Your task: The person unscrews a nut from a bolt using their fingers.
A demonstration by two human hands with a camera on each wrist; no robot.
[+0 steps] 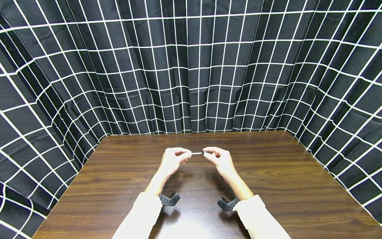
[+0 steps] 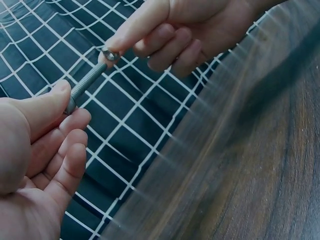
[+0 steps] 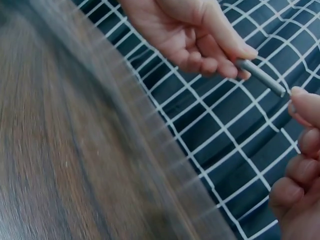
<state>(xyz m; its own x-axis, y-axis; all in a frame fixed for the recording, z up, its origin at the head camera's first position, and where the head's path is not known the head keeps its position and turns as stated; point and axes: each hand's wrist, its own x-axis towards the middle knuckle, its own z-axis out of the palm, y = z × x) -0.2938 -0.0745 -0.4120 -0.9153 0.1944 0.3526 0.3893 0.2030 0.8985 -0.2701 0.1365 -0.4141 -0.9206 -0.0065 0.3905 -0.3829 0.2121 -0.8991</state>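
Observation:
My left hand (image 1: 171,161) pinches a grey metal bolt (image 2: 89,81) near its head, between thumb and fingertips. The threaded shank points toward my right hand (image 1: 223,162). Between thumb and index finger, that hand pinches a small metal nut (image 2: 110,55). In the left wrist view the nut's hole faces the bolt's tip, very close to it; whether they touch, I cannot tell there. The head view shows a narrow gap between the two. In the right wrist view the bolt (image 3: 265,80) shows plainly, while the nut is mostly hidden by the fingers. Both hands are above the table.
The brown wood-grain table (image 1: 125,186) spreads below both hands. A dark curtain (image 1: 197,76) with a white grid hangs behind it and along its sides. Each wrist wears a dark grey mount, the left one (image 1: 169,199) and the right one (image 1: 227,203).

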